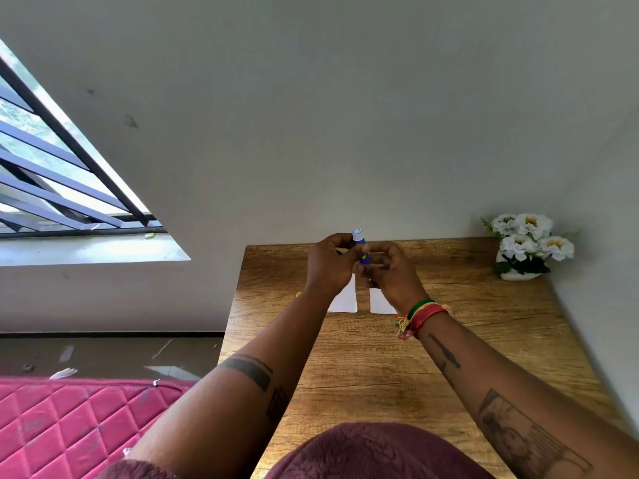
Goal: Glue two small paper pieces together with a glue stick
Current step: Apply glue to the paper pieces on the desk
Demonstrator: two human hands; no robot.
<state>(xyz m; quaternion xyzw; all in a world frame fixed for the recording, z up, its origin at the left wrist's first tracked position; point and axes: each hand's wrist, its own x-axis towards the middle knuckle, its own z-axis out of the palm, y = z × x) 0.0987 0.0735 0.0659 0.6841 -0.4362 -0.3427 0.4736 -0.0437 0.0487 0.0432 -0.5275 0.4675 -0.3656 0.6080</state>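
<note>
A small blue glue stick (359, 236) with a white tip pointing up is held above the far part of the wooden table (363, 357). My left hand (328, 266) grips its upper part. My right hand (389, 274) holds its lower blue-and-yellow end. Two small white paper pieces lie flat side by side on the table under my hands: the left paper (345, 300) and the right paper (380, 302), each partly hidden by a hand. A small yellow object (298, 294), possibly the cap, shows beside my left wrist.
A white pot of white flowers (529, 245) stands at the table's far right corner against the wall. The table's left edge drops to the floor, with a pink quilted mattress (76, 426) at lower left. A barred window (52, 160) is on the left wall.
</note>
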